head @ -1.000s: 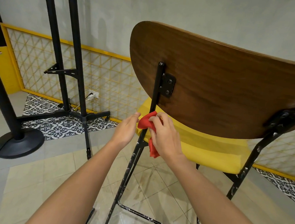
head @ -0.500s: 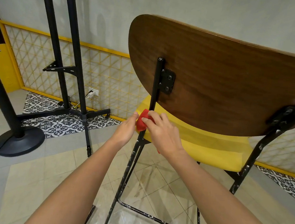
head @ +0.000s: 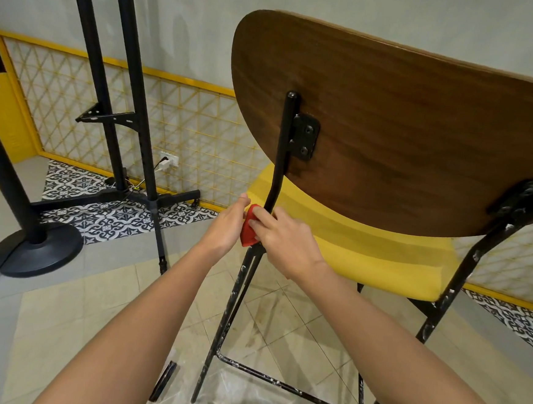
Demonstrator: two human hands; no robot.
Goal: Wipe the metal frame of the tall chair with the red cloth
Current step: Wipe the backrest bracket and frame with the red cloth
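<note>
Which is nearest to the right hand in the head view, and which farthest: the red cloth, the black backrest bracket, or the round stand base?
1. red cloth: touching, under the fingers of the right hand.
2. black backrest bracket: above the hand.
3. round stand base: far left, on the floor.

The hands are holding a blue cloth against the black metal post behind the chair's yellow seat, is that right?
Not quite: the head view shows the cloth is red, not blue. Otherwise yes, the left hand and right hand hold it against the black metal post behind the yellow seat.
</note>
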